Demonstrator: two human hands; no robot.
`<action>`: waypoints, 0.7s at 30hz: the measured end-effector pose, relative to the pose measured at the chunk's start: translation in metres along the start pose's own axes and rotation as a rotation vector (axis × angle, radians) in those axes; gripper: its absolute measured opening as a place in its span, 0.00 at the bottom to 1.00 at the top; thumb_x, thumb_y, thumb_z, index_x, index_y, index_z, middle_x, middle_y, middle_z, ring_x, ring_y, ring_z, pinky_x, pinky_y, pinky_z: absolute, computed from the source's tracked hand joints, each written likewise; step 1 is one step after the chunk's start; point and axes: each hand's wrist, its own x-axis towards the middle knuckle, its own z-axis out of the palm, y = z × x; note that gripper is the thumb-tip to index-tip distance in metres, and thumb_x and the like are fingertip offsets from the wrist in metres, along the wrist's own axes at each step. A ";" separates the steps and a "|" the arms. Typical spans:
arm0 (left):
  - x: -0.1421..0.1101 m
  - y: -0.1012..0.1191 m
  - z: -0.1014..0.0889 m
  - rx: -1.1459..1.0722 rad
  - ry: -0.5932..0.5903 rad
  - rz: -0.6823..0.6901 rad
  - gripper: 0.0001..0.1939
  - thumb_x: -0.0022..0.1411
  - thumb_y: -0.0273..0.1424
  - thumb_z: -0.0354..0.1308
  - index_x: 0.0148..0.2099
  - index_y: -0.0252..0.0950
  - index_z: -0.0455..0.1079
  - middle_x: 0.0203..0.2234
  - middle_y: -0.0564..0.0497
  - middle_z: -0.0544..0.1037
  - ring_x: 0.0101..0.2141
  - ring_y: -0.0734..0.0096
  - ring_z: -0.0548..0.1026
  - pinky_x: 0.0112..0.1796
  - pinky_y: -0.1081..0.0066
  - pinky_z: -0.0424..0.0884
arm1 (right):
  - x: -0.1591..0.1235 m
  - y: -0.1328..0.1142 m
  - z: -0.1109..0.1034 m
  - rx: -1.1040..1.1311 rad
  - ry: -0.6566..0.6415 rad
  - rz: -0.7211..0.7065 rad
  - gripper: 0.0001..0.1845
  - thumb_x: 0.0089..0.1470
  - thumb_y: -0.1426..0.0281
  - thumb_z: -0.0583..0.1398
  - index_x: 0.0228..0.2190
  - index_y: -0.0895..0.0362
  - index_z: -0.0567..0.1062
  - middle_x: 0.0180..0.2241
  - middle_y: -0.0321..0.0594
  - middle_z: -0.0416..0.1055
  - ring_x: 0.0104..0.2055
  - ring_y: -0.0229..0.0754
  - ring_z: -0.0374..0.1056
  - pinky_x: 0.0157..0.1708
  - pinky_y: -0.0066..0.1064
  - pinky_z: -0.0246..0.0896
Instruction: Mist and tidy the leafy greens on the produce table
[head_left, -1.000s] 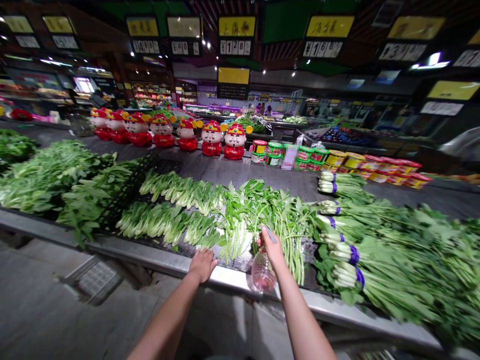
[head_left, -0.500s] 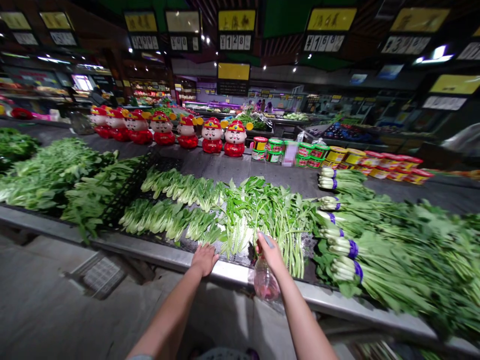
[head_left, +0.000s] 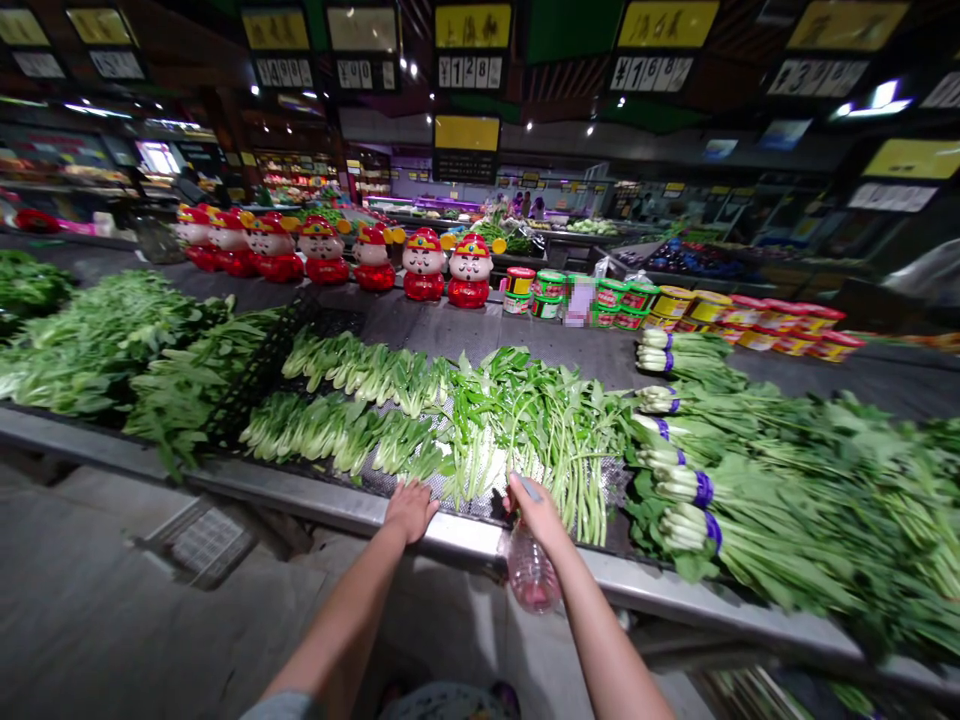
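My left hand (head_left: 411, 510) lies on the metal front edge (head_left: 465, 533) of the vegetable stand, its fingers laid flat over it and nothing held. My right hand (head_left: 531, 502) is closed around the neck of a clear spray bottle (head_left: 534, 575) with a grey top, which hangs upright in front of the edge. Just beyond that hand, long-stemmed leafy greens (head_left: 555, 430) lie with their stems toward me. Two rows of small bok choy (head_left: 322, 430) are to their left. Bundles of greens tied with purple tape (head_left: 694, 487) lie on the right.
Red figurine jars (head_left: 424, 265) and stacked tins (head_left: 675, 303) line the back of the stand. A black mesh divider (head_left: 251, 375) separates loose greens (head_left: 112, 340) on the left. A crate (head_left: 199, 540) sits on the floor below. Price signs (head_left: 471, 45) hang overhead.
The view has tilted down slightly, shifting the scene a little. The bottle hangs slightly lower in the picture, still in my right hand. My left hand stays on the edge.
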 end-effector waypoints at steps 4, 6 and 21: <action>0.000 0.000 0.000 -0.002 0.012 0.008 0.32 0.71 0.44 0.33 0.66 0.32 0.59 0.65 0.41 0.63 0.67 0.55 0.52 0.66 0.50 0.41 | -0.004 0.009 0.005 0.043 -0.054 0.078 0.32 0.54 0.39 0.51 0.19 0.53 0.67 0.17 0.35 0.67 0.19 0.39 0.61 0.24 0.32 0.57; 0.001 -0.001 0.001 -0.005 0.010 0.007 0.32 0.71 0.44 0.33 0.66 0.32 0.60 0.65 0.41 0.63 0.67 0.55 0.52 0.66 0.51 0.41 | -0.005 0.009 0.005 0.025 -0.050 0.062 0.32 0.55 0.40 0.51 0.20 0.54 0.68 0.18 0.35 0.68 0.20 0.40 0.62 0.26 0.32 0.59; 0.001 -0.001 0.003 0.003 0.006 0.001 0.32 0.71 0.45 0.32 0.66 0.32 0.59 0.66 0.40 0.60 0.68 0.55 0.51 0.66 0.50 0.40 | -0.011 0.018 0.023 0.022 -0.171 0.121 0.33 0.54 0.40 0.52 0.18 0.55 0.69 0.15 0.35 0.68 0.17 0.38 0.62 0.23 0.30 0.59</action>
